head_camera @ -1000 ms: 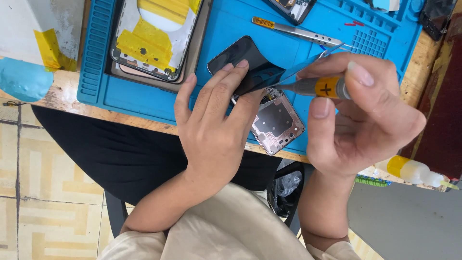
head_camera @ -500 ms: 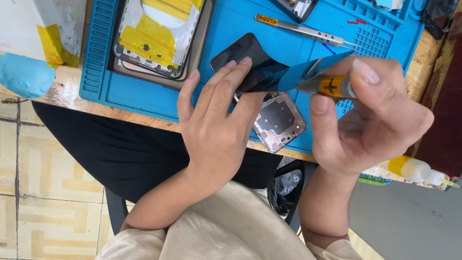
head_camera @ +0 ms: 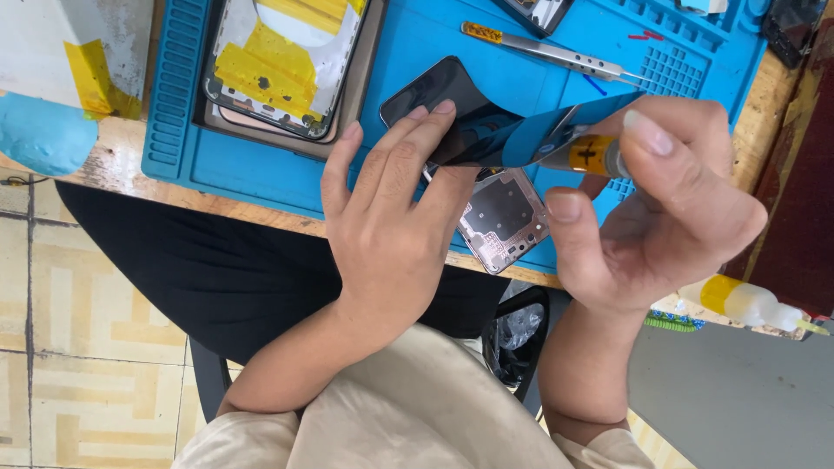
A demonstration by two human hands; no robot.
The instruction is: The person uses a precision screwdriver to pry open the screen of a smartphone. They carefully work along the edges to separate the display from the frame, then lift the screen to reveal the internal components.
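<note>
Left hand (head_camera: 391, 234), centre of frame: fingers (head_camera: 417, 143) spread flat, pressing down on a black phone screen (head_camera: 452, 104) and the phone frame (head_camera: 504, 217) beneath it. Right hand (head_camera: 669, 208), right of frame: thumb and fingers closed around a small tool with a yellow band (head_camera: 586, 155), tip aimed at the lifted edge of the screen.

Phone screen: centre of frame, bowed upward between both hands, one end raised off the frame. Judged thin, light, flexible only to a small degree, and fragile; likely to crack if bent further. Best held by the edges, not the glossy face, which looks slippery.

Phone frame: lower centre, at the near edge of a blue work mat (head_camera: 261, 169) on the tabletop (head_camera: 113, 161).

Further out: tweezers (head_camera: 556, 52) at upper centre; an opened device with yellow tape (head_camera: 278, 65) at upper left; a yellow-capped bottle (head_camera: 747, 304) at lower right.
</note>
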